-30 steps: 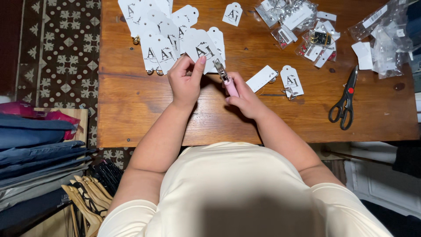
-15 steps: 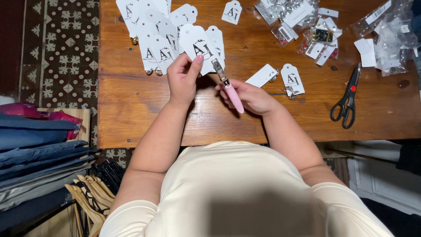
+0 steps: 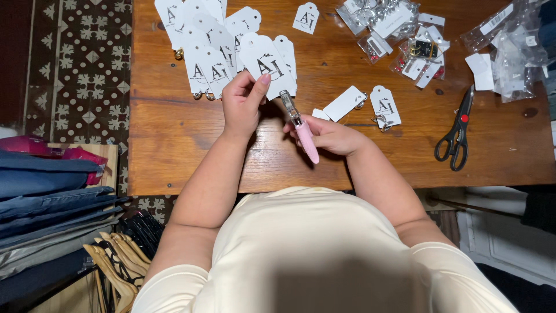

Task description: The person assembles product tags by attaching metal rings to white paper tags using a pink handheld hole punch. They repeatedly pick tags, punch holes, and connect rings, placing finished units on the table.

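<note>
My left hand (image 3: 242, 104) pinches a white paper hang tag (image 3: 267, 65) with dark lettering, holding it just above the wooden table (image 3: 174, 145). My right hand (image 3: 330, 134) grips a pink-handled tool (image 3: 301, 130) with a clear tip that points up toward the tag's lower edge. Beyond my left hand lies a spread of several similar white tags (image 3: 202, 35) with small metal pins. Two more tags (image 3: 384, 105) lie to the right of my right hand.
Black scissors with a red pivot (image 3: 454, 136) lie at the right. Clear plastic bags of small parts (image 3: 399, 29) sit at the back right. Folded jeans (image 3: 46, 191) and wooden hangers (image 3: 116, 261) are stacked left of the table, over a patterned floor (image 3: 75, 64).
The pink tool has tilted so its handle swings down toward me, and my right hand has dropped slightly. My left hand stays on the tag.
</note>
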